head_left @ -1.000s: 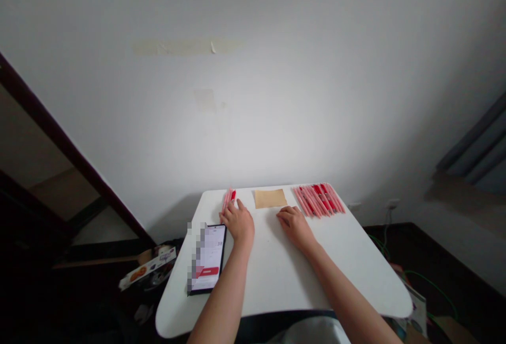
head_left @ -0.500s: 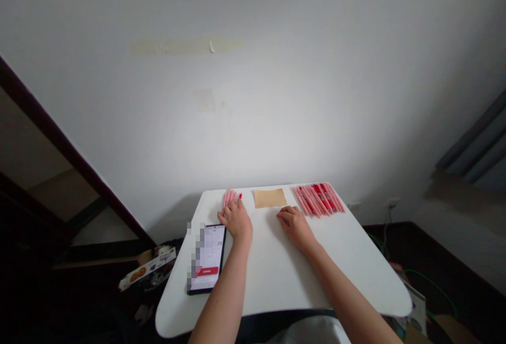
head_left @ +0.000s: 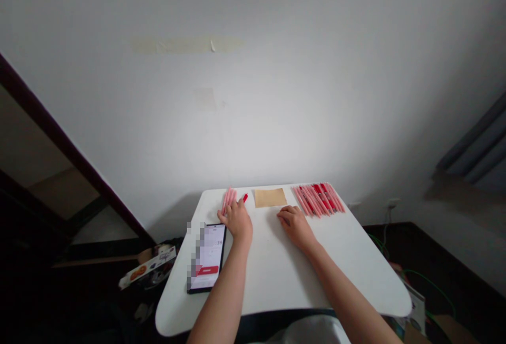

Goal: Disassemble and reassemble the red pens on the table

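Observation:
My left hand [head_left: 238, 222] is over the left part of the white table, fingers bent around the lower part of a red pen [head_left: 245, 197]. The pen's red end points up and to the right past my fingers; the rest is hidden beneath the hand. Directly beside it, partly under my fingers, lies a small bunch of pink pens [head_left: 228, 198]. My right hand [head_left: 294, 224] rests on the table with its fingers curled in, and nothing shows in them. It is just below a brown paper card [head_left: 270, 197] and left of a wide row of pink and red pens [head_left: 318, 199].
A phone [head_left: 207, 259] with a lit screen lies to the left of my left forearm, on the white table [head_left: 276, 286]. The wall [head_left: 276, 96] rises behind the table's far edge. Boxes and green cables are on the floor at both sides.
The red pen has tilted to the right, and more of its end sticks out past my left fingers. My right hand has stayed in place.

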Demonstrator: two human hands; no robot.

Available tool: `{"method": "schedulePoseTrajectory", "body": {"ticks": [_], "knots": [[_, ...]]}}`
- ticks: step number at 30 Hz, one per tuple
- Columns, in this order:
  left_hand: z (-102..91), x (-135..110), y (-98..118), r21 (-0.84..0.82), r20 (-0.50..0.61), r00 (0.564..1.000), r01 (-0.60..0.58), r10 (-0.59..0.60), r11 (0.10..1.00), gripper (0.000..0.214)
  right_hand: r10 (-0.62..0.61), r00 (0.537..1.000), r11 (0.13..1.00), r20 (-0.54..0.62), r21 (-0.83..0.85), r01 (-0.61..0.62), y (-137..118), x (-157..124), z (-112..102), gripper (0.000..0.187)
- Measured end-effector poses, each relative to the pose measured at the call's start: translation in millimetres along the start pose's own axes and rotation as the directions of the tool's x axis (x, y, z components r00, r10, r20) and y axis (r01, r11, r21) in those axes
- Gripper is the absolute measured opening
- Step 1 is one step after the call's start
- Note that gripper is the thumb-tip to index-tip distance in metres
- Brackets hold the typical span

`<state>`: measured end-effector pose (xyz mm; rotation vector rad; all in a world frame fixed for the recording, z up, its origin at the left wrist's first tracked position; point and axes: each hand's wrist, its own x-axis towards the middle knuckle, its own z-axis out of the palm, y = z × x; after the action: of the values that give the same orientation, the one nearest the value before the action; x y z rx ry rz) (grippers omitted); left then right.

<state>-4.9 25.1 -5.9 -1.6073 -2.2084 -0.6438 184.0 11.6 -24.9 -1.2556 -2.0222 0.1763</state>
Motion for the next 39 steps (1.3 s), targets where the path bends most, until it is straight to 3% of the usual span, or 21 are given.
{"method": "schedulePoseTrajectory", "body": {"ticks": [6, 13, 20, 30, 39], "knots": [[-1.1, -1.3, 0.0, -0.055, -0.042, 0.998, -0.039, 0.037, 0.998, 0.041, -0.006, 1.000, 1.000, -0.021, 0.027, 0.007, 1.2, -0.4, 0.7, 0.024], [-6.6, -3.6, 1.8, -0.180, -0.040, 0.986, -0.164, 0.159, 0.970, 0.039, 0.024, 0.995, 0.997, -0.094, 0.080, -0.017, 8.4, -1.0, 0.2, 0.027], [-12.4, -7.5, 10.3, -0.329, 0.039, 0.943, -0.300, 0.330, 0.895, 0.037, 0.017, 0.986, 0.997, -0.163, 0.081, -0.004, 14.5, -0.3, -1.2, 0.029], [-10.5, -14.9, 19.8, -0.546, 0.109, 0.875, -0.345, 0.473, 0.764, 0.037, -0.017, 0.980, 0.999, -0.200, -0.032, 0.011, 19.6, 0.0, -3.7, 0.034], [-15.4, -15.8, 22.4, -0.595, 0.146, 0.847, -0.338, 0.512, 0.729, 0.039, 0.018, 0.988, 0.999, -0.156, 0.034, -0.013, 14.9, 0.9, -6.4, 0.025]]}}
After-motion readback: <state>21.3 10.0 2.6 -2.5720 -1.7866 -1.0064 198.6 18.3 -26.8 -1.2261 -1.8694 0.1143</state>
